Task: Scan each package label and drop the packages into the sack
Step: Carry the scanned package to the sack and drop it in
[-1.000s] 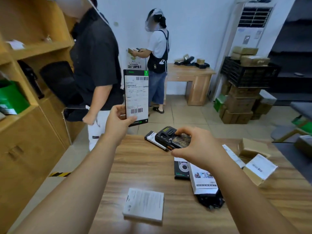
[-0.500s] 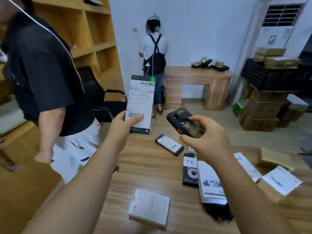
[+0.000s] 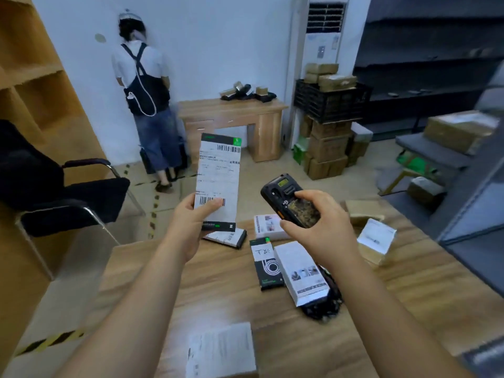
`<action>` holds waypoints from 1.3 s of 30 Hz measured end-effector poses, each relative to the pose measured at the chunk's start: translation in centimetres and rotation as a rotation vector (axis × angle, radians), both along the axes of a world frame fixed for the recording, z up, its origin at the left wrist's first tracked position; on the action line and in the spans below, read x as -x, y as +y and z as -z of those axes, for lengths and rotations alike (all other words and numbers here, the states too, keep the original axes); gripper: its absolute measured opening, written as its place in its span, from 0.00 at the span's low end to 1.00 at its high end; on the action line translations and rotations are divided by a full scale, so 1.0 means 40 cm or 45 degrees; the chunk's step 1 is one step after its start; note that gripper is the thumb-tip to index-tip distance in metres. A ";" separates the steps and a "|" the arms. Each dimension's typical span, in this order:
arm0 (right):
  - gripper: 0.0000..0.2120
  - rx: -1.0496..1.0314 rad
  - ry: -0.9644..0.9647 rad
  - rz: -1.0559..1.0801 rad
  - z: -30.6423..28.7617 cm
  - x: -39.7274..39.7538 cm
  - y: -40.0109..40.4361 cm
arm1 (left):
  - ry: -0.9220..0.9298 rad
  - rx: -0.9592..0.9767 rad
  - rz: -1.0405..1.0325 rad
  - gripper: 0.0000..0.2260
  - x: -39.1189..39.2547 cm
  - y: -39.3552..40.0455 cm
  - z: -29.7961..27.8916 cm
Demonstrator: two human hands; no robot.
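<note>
My left hand (image 3: 191,222) grips the lower end of a long flat black package (image 3: 218,175), held upright with its white barcode label facing me. To its right, my right hand (image 3: 317,227) holds a black handheld scanner (image 3: 289,197), tip pointing up and left toward the label. Both are raised over the far edge of the wooden table (image 3: 218,290). On the table lie other packages: a black one (image 3: 266,264), a white one (image 3: 301,272), a white box (image 3: 221,350) close to me, and a labelled carton (image 3: 375,238). No sack is in view.
A black chair (image 3: 62,192) stands left of the table beside wooden shelving (image 3: 32,85). A person (image 3: 147,105) stands at the far wall next to a wooden desk (image 3: 234,118). Stacked cartons (image 3: 327,148) and a black crate (image 3: 330,100) sit at the back right.
The view has swung right; the person in black at the left has left the frame. My left hand keeps the package upright, and my right hand has lifted the scanner higher, nearer the label.
</note>
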State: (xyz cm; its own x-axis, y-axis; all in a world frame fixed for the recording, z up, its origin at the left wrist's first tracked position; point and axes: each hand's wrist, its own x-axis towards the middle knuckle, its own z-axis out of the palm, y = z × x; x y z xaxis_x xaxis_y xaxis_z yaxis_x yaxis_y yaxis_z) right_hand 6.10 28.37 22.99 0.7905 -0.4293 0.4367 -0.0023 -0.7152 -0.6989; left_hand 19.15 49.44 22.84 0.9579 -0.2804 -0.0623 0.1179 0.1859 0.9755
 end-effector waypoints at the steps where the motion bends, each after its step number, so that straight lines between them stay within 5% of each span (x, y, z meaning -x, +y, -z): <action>1: 0.27 0.011 0.017 0.069 0.008 0.021 -0.018 | 0.005 -0.001 0.067 0.12 -0.002 -0.034 0.009; 9: 0.28 -0.015 0.010 0.765 0.027 0.401 -0.203 | -0.060 -0.066 0.781 0.11 0.188 -0.430 0.038; 19: 0.25 -0.027 -0.096 1.539 0.029 1.096 -0.361 | -0.124 -0.087 1.520 0.09 0.830 -0.868 0.031; 28: 0.27 -0.001 -0.090 1.746 0.073 1.530 -0.566 | -0.073 -0.111 1.737 0.07 1.285 -1.137 0.051; 39: 0.26 -0.040 -0.069 1.743 0.131 1.683 -1.028 | -0.094 -0.131 1.727 0.09 1.427 -1.630 0.098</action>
State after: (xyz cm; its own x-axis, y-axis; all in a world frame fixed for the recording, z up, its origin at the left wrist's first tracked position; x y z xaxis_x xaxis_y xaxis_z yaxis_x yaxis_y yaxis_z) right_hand -61.23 -12.76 17.77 -0.2875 -0.8565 0.4286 -0.6600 -0.1471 -0.7367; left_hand -37.93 -15.77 18.93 -0.0628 -0.9929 -0.1009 0.0955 -0.1066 0.9897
